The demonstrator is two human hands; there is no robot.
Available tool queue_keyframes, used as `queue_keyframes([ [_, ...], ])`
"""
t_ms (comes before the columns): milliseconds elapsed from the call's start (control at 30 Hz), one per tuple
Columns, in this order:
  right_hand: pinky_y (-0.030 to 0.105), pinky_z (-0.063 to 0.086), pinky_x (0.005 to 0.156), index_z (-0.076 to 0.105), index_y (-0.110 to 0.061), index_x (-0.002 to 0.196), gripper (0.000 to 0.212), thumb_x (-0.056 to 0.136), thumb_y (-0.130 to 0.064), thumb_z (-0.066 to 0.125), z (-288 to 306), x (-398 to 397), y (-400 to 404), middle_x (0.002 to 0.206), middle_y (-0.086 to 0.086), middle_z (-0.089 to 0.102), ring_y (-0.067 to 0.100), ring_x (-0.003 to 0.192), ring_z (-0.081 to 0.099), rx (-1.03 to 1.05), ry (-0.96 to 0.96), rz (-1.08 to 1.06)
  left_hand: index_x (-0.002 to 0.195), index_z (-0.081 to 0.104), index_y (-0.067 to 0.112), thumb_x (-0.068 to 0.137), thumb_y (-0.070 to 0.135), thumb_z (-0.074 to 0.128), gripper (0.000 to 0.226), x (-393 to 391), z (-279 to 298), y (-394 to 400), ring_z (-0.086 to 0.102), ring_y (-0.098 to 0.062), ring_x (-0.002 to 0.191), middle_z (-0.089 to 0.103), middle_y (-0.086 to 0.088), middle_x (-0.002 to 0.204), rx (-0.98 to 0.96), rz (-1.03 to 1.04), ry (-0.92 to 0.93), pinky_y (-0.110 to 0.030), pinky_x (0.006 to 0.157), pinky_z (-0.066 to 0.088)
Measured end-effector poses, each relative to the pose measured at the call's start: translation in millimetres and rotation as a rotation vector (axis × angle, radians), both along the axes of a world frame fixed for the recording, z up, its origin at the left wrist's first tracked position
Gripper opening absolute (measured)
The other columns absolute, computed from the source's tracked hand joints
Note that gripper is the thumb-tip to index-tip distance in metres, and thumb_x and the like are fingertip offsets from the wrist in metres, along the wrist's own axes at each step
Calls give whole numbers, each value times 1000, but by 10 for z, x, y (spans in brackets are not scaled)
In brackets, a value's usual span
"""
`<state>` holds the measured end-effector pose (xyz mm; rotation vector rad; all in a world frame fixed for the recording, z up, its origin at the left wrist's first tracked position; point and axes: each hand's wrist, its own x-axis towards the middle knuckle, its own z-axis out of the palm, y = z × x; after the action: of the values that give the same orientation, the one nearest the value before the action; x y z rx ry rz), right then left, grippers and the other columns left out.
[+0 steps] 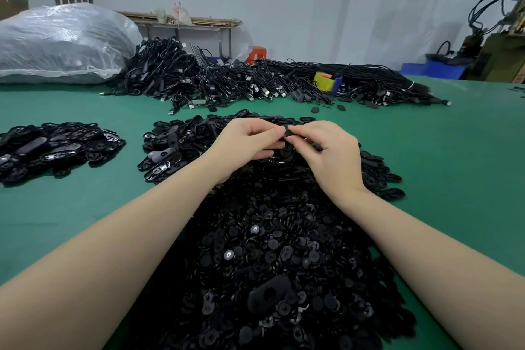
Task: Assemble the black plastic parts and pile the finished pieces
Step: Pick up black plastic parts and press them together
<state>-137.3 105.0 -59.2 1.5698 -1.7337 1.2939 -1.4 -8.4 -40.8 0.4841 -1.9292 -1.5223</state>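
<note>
My left hand (pixel 244 142) and my right hand (pixel 326 150) meet above the middle of the table, fingertips pinched together on a small black plastic part (pixel 287 133). Most of that part is hidden by my fingers. Below my forearms spreads a large heap of small round black pieces (pixel 270 258). Behind my hands lies a heap of oval black shells (pixel 181 145). A separate pile of oval black pieces (pixel 54 148) sits at the left.
Green table (pixel 454 156). A long mound of black cables (pixel 255 79) runs across the far side, with a yellow tape roll (pixel 324 81) on it. A big clear plastic bag (pixel 62 42) lies at the far left. Blue bins (pixel 437 68) and machinery stand far right.
</note>
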Motion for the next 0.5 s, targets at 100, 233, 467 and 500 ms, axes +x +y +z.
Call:
queue_keyframes([
  [100, 31, 54, 78, 78, -16, 102, 17, 87, -22, 71, 2, -4, -3, 94, -3, 74, 14, 91, 66, -12, 49, -6, 95, 74, 18, 96, 20, 64, 10, 2, -11, -5, 73, -10, 95, 77, 4, 93, -4, 6, 24, -19, 77, 57],
  [233, 31, 54, 78, 77, -16, 104, 19, 88, -23, 70, 12, -6, 1, 95, -2, 74, 15, 92, 67, -8, 70, 6, 95, 72, 18, 97, 22, 61, 11, -18, -11, 11, 73, -9, 93, 77, 5, 92, -19, 19, 18, -19, 76, 57],
  [467, 23, 49, 80, 78, -17, 103, 17, 89, -24, 70, 25, -5, -1, 94, -3, 75, 12, 91, 66, -21, 80, -3, 95, 72, 18, 98, 22, 60, 13, -25, 1, 18, 73, -8, 92, 77, 6, 90, -33, 17, 7, -18, 75, 57],
  [500, 23, 49, 79, 78, -17, 102, 17, 88, -24, 70, 25, -9, -2, 94, -4, 75, 12, 91, 66, -21, 78, -2, 95, 72, 18, 98, 22, 61, 13, -26, 1, 23, 73, -8, 91, 77, 7, 89, -30, 17, 9, -18, 74, 57],
])
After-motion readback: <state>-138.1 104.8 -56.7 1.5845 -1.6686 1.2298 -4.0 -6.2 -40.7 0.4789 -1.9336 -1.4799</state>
